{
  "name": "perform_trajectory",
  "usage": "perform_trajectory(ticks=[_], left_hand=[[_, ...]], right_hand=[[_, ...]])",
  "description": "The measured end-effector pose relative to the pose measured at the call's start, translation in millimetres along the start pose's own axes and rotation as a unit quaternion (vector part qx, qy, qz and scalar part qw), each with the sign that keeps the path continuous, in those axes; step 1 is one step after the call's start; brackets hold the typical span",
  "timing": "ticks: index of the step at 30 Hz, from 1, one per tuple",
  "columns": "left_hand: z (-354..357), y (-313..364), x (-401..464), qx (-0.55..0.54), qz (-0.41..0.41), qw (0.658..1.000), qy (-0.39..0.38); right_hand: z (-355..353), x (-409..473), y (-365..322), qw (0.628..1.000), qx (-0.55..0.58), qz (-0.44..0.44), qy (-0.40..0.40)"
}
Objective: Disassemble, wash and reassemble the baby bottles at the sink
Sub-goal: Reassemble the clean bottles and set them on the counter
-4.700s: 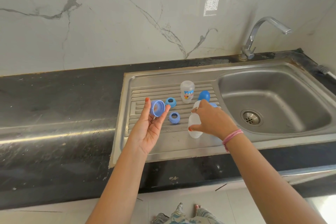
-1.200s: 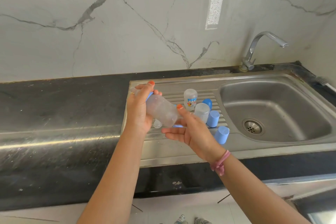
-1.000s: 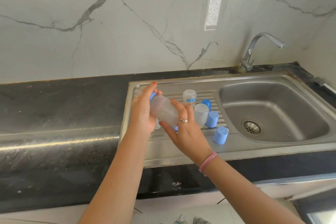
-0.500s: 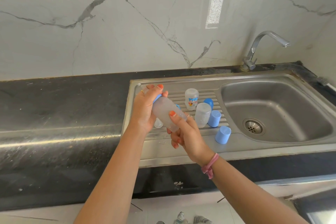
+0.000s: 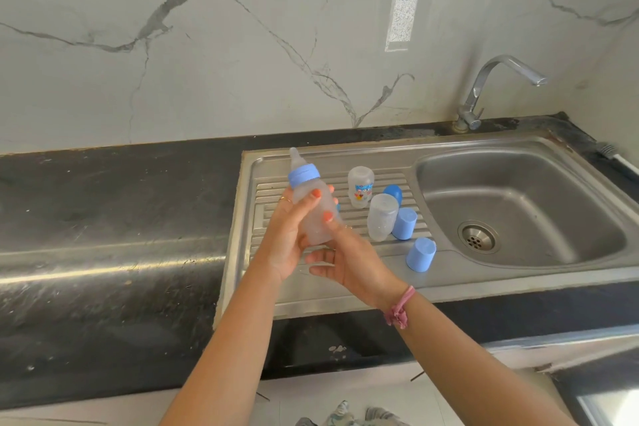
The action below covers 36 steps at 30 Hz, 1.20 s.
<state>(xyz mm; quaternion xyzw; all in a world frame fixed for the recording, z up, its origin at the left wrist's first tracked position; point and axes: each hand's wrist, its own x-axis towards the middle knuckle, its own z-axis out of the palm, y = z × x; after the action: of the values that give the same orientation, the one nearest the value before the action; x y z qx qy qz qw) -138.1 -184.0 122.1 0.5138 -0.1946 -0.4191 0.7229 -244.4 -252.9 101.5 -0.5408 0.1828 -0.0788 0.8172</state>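
two hands, left hand [image 5: 288, 239] and right hand [image 5: 340, 261] gripping frosted bottle [image 5: 316, 214]

White marble wall [image 5: 242, 45] with grey veins rises behind the sink [image 5: 345, 294], which is plain silver steel, ribbed on its draining side. Around the sink the counter [image 5: 103, 218] is black, flecked pale. Above the drainer, the held bottle [image 5: 316, 214] is frosted clear with a light blue collar [image 5: 303, 175]. Nearer the basin stand two light blue caps [image 5: 420, 254], a darker blue dome [image 5: 393, 193], and a small white bottle [image 5: 360, 185] with a red-and-blue print. Fingernails [image 5: 315, 193] are orange; the wrist band [image 5: 401, 308] pink.
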Motion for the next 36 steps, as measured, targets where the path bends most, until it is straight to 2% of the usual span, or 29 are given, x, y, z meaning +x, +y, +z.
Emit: perform_trajectory(ticks=[1, 2, 3, 4, 5, 8, 9, 11, 13, 16, 18, 21, 24, 26, 28, 29, 31, 36], left_hand=[[-2, -3, 1, 0.027, 0.001, 0.999, 0.025], [-5, -4, 1, 0.073, 0.006, 0.996, 0.050], [-7, -6, 1, 0.124, 0.013, 0.990, 0.068], [-10, -8, 0, 0.157, 0.019, 0.985, 0.073], [-12, -10, 0, 0.169, 0.020, 0.983, 0.068], [-16, -14, -4, 0.162, -0.012, 0.986, 0.037], [-17, -16, -4, 0.166, -0.027, 0.986, 0.023], [-17, -19, -4, 0.167, -0.061, 0.984, -0.006], [-14, -21, -4, 0.168, -0.083, 0.982, -0.030], [-5, -21, -2, 0.205, -0.081, 0.974, -0.055], [-1, -22, 0, 0.244, -0.071, 0.965, -0.064], [4, -20, 0, 0.302, -0.057, 0.950, -0.053], [6, -18, 0, 0.339, -0.039, 0.939, -0.051], [8, -16, 1, 0.356, -0.034, 0.932, -0.052], [10, -14, 1, 0.363, -0.027, 0.930, -0.053], [12, -13, 1, 0.368, -0.023, 0.928, -0.048], [15, -11, -1, 0.372, -0.016, 0.927, -0.040], [31, -6, -3, 0.404, 0.014, 0.913, -0.052]], right_hand=[[-5, -2, 1, 0.988, -0.153, 0.006, 0.020], [-12, -4, 5, 0.946, -0.321, 0.006, 0.043], [-18, -7, 10, 0.888, -0.455, -0.004, 0.065], [-23, -10, 13, 0.841, -0.532, -0.022, 0.092], [-28, -15, 14, 0.819, -0.556, -0.040, 0.136], [-54, -30, 10, 0.808, -0.503, -0.076, 0.298], [-67, -34, 8, 0.793, -0.501, -0.076, 0.338], [-94, -42, 5, 0.755, -0.521, -0.063, 0.393], [-119, -43, 6, 0.745, -0.522, -0.018, 0.415], [-143, -34, 12, 0.765, -0.528, 0.078, 0.360], [-148, -29, 16, 0.766, -0.542, 0.098, 0.331], [-147, -33, 6, 0.770, -0.534, 0.097, 0.336], [-141, -42, -30, 0.829, -0.436, 0.018, 0.351], [-131, -47, -60, 0.890, -0.297, -0.065, 0.340], [-121, -51, -86, 0.941, -0.145, -0.123, 0.280], [-118, -50, -95, 0.953, -0.107, -0.140, 0.248], [-111, -47, -104, 0.962, -0.112, -0.149, 0.201], [-105, -33, -102, 0.961, -0.213, -0.128, 0.123]])
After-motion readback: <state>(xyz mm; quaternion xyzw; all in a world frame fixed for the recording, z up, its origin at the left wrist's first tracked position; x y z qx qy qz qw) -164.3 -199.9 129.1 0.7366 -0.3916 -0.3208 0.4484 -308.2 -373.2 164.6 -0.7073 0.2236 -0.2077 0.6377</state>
